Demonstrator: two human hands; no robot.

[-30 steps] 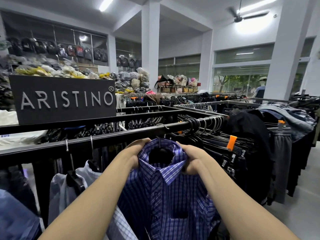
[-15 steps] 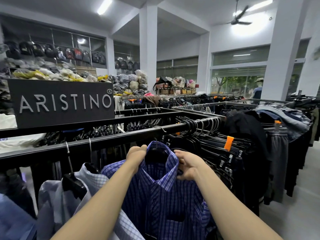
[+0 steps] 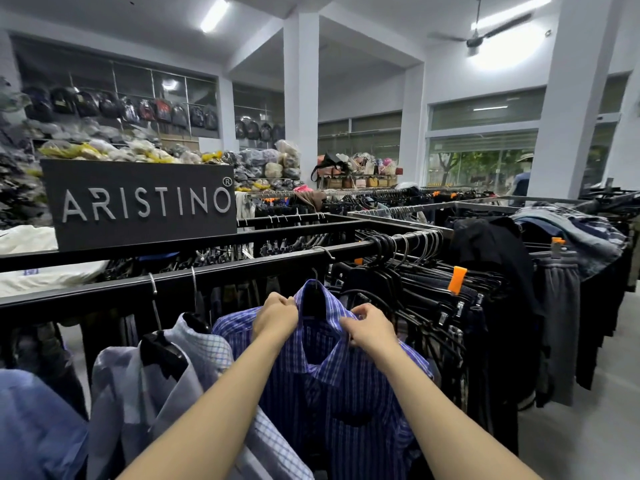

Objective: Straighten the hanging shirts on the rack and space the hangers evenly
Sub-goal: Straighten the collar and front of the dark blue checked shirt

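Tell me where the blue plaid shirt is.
Head view, centre: the blue plaid shirt hangs between a pale checked shirt and dark trousers, its collar pinched by both hands.

White pillars (image 3: 300, 98) rose to a ceiling with a fluorescent tube (image 3: 214, 15) and ceiling fan (image 3: 478, 36); windows (image 3: 481, 161) showed trees.

Right of the blue checked shirt (image 3: 346, 382), tightly packed black plastic hangers (image 3: 408, 282) block the black metal rail (image 3: 242, 271); left, gaps between hooks stay open.
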